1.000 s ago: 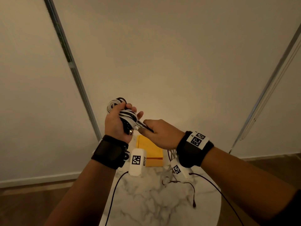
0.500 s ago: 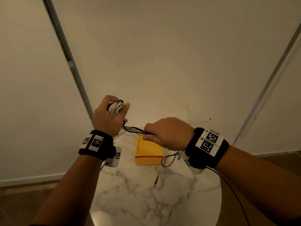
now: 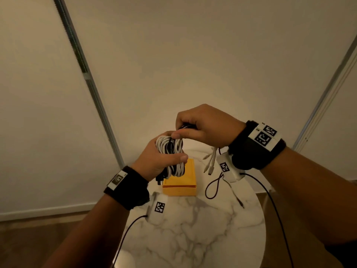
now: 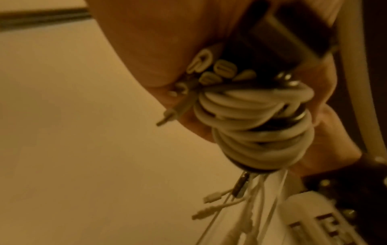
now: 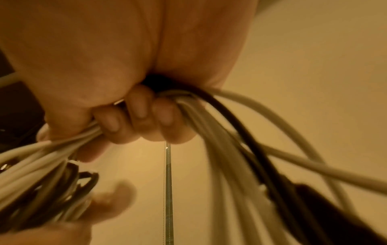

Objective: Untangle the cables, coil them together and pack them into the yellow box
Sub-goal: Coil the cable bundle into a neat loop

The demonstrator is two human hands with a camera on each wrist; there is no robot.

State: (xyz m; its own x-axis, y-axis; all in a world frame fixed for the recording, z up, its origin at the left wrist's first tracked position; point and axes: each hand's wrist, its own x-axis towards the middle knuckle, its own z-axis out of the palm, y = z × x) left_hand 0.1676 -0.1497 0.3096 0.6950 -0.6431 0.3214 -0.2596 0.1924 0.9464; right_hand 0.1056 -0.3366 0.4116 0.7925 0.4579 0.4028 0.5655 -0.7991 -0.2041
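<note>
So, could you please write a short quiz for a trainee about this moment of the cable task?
1. True or false: the cable coil already lies inside the yellow box.
2. Which hand grips the coil? A) left hand B) right hand C) neither
3. Fill in: the loose white cable ends hang below the ____ hand.

Key:
1. False; the coil is held in the air above the marble table.
2. A
3. right
</note>
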